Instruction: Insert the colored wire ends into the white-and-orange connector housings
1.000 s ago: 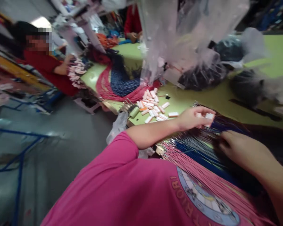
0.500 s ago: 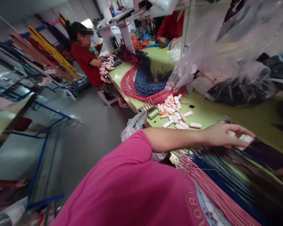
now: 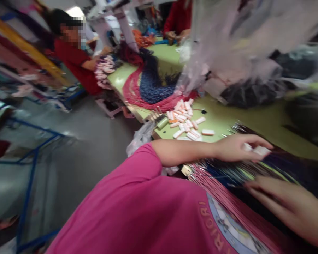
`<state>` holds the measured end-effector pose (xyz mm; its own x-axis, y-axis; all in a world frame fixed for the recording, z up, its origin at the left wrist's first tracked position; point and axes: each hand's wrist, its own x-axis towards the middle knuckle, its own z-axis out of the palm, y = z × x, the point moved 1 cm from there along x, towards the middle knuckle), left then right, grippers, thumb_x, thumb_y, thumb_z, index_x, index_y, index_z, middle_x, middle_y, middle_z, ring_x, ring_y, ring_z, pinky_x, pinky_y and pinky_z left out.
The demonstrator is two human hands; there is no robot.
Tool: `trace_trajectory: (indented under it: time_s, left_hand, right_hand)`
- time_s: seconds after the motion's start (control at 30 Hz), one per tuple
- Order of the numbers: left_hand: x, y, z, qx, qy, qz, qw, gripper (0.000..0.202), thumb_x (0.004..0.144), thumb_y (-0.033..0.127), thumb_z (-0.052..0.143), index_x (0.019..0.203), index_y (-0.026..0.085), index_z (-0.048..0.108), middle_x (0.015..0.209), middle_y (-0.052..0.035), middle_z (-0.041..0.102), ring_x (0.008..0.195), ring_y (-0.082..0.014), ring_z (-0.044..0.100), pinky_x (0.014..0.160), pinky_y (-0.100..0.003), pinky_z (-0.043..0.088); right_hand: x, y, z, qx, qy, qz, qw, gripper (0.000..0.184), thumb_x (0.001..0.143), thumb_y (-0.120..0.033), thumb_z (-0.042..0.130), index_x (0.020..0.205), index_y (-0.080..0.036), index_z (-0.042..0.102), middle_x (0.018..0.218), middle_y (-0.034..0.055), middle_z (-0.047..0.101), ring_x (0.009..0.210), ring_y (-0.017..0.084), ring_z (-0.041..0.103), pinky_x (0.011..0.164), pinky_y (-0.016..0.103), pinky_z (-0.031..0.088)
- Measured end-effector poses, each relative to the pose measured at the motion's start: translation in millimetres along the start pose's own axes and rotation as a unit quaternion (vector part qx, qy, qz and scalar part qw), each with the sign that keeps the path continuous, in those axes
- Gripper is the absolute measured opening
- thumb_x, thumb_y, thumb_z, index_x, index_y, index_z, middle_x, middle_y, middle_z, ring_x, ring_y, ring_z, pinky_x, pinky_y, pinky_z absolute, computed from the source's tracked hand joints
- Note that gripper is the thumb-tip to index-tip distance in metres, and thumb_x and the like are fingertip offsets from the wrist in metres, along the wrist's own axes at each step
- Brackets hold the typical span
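Observation:
My left hand [image 3: 241, 148] reaches over the green table [image 3: 254, 116], fingers pinched on small white tags [image 3: 259, 150]. Beneath it lies a spread of blue and dark cords [image 3: 254, 169] with metal tips. My right hand [image 3: 288, 208] sits low at the right, blurred, fingers stretched out flat over the dark cords. Pink cords [image 3: 228, 201] run from the table edge down across my pink shirt. A loose pile of white and pink tags [image 3: 187, 121] lies on the table just left of my left hand.
A coil of red and blue cords [image 3: 151, 88] lies farther along the table. Clear plastic bags [image 3: 228, 46] hang above dark bagged bundles [image 3: 251, 91]. A person in red [image 3: 76, 63] sits at the table's left with pink tags; another red sleeve [image 3: 175, 21] is at the far end. Blue metal frames [image 3: 29, 158] stand on the grey floor.
The view has swung back right and blurred. My right hand has come back into view, flat over the dark cords. My left hand still holds the tags in about the same spot.

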<state>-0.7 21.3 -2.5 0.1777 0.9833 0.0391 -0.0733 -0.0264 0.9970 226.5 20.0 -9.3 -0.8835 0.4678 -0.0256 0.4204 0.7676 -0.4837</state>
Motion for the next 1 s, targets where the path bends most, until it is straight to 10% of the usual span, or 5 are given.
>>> trace_trajectory:
  time_s: [0.1,0.3,1.0]
  left_hand:
    - [-7,-3,3.2,-0.007,0.009,-0.037,0.999,0.041,0.070,0.037,0.086,0.103,0.017,0.072,0.101,-0.0053,0.073,0.085,-0.0143,0.065,0.083,-0.032,0.057]
    - [-3,-11,6.7,-0.171,-0.021,-0.082,0.982,0.063,0.057,0.044,0.096,0.104,0.018,0.063,0.071,0.0049,0.066,0.051,-0.0069,0.055,0.044,-0.020,0.038]
    - [-6,-11,10.7,-0.150,-0.003,-0.098,0.984,0.055,0.058,0.038,0.097,0.101,0.022,0.066,0.065,0.0066,0.066,0.048,-0.0074,0.058,0.046,-0.020,0.046]
  right_hand:
    - [16,-25,-32,0.155,0.052,0.102,0.981,0.023,0.093,-0.044,0.056,0.081,-0.034,0.073,0.088,0.0130,0.079,0.081,0.029,0.074,0.082,0.045,0.058]
    - [19,-12,-41,0.100,0.270,0.148,0.946,0.028,0.091,-0.035,0.052,0.091,-0.022,0.077,0.092,0.0082,0.080,0.085,0.023,0.071,0.084,0.036,0.054]
    - [21,-19,-30,-0.119,0.139,0.194,0.964,0.038,0.101,-0.033,0.044,0.106,-0.023,0.080,0.099,0.0055,0.083,0.082,0.020,0.070,0.066,0.033,0.027]
